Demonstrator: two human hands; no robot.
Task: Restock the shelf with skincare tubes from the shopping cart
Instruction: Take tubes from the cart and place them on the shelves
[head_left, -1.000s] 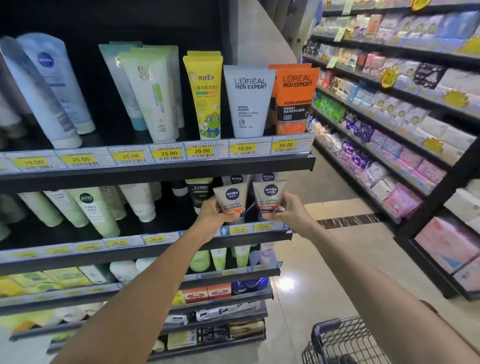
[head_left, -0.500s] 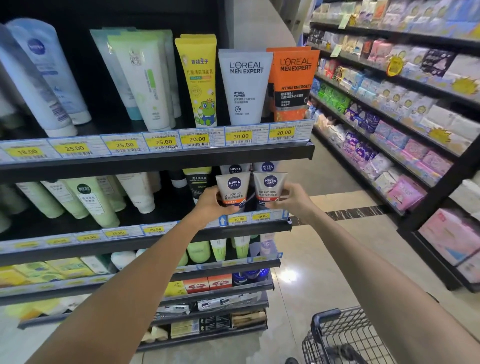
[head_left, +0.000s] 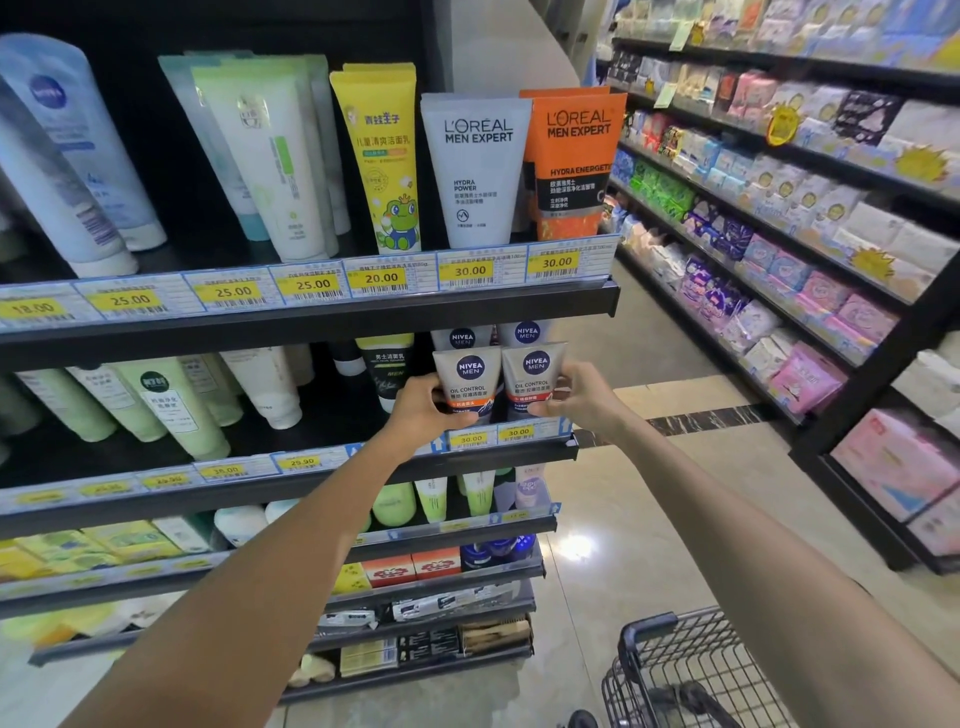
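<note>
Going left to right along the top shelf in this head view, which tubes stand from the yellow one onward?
Yellow frog tube → grey L'Oreal Men Expert tube → orange L'Oreal Men Expert tube.

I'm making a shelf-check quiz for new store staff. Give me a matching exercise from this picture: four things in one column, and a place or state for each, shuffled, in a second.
Things:
1. orange L'Oreal tube
2. yellow frog tube
3. left Nivea Men tube
4. shopping cart

Places or states:
A. on the floor, bottom right
B. gripped by the left hand
C. right end of the top shelf
D. above the 20.00 price tag

Pairs: 1-C, 2-D, 3-B, 4-A
</note>
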